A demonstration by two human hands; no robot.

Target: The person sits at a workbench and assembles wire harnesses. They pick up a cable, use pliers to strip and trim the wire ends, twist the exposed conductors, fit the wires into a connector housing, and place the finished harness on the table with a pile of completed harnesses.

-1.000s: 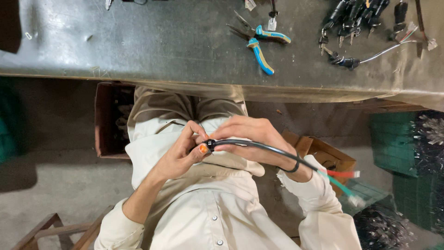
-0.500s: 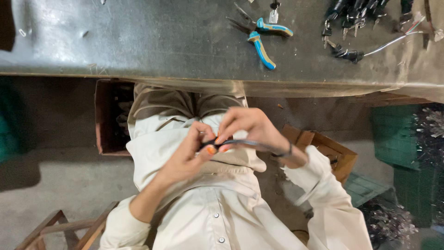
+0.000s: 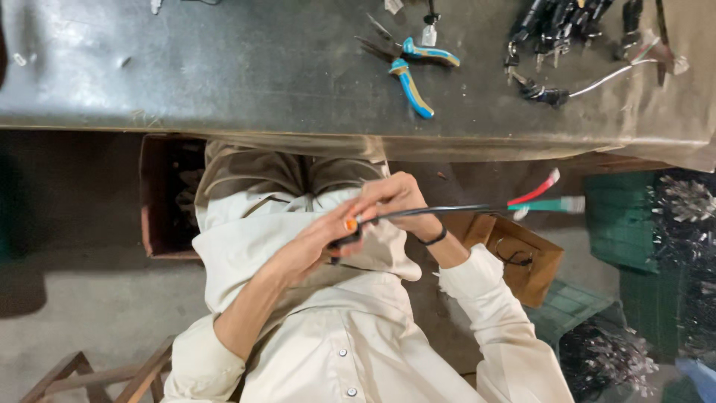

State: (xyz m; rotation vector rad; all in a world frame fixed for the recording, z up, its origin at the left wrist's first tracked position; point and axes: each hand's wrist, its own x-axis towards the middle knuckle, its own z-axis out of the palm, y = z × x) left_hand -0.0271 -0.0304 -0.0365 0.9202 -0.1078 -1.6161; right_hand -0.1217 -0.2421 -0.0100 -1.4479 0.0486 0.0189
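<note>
Both hands meet over my lap, below the workbench edge. My left hand [image 3: 317, 242] pinches the near end of a black cable [image 3: 432, 213], where a small dark piece sits by my orange-painted thumbnail. My right hand [image 3: 395, 201] grips the same cable just beside it. The cable runs out to the right and ends in red, green and white wire ends [image 3: 548, 198]. I wear a cream long-sleeved shirt and a dark band on the right wrist.
The grey workbench [image 3: 224, 75] carries blue-and-yellow pliers [image 3: 410, 71] and a pile of black cable parts [image 3: 567, 30] at the far right. Under it stand a brown box [image 3: 160, 201], an open cardboard box [image 3: 522, 254] and green crates [image 3: 634, 224] with dark bundles.
The cable has swung from hanging down at the right to lying level, and its coloured wire ends now show. Both hands stayed together on it, over my lap.
</note>
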